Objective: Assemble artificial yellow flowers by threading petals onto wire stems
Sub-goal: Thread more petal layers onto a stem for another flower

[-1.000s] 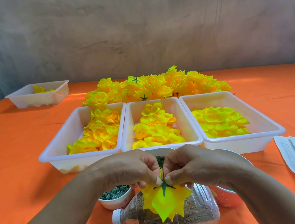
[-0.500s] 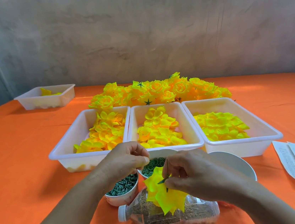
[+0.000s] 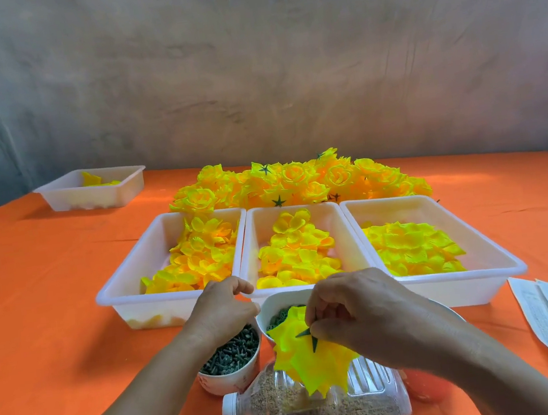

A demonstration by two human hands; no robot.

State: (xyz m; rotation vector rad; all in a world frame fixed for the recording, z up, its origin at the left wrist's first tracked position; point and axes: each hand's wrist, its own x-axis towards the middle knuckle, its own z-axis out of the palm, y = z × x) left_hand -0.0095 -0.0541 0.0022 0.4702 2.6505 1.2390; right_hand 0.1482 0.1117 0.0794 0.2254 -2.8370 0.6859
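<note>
Right hand [image 3: 365, 316] pinches the flower [image 3: 306, 365] at its green calyx [image 3: 311, 337] above the sand bottle [image 3: 368, 399]; hold it steady there, without crushing petals, while the left hand [image 3: 221, 312] (loosely curled, apparently empty) fetches the next piece.

A small handcraft workplace. Sorted petal trays [image 3: 173, 299] sit mid-frame on an orange-covered table [image 3: 36, 305], finished yellow flowers [image 3: 297, 180] heaped behind. A bare plastered wall [image 3: 283, 68] fills the top.

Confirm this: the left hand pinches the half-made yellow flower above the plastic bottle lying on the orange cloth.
Not right: it is the right hand that pinches the half-made yellow flower above the plastic bottle lying on the orange cloth. The left hand is off the flower, by the bowl of green pieces. The head view shows this.
</note>
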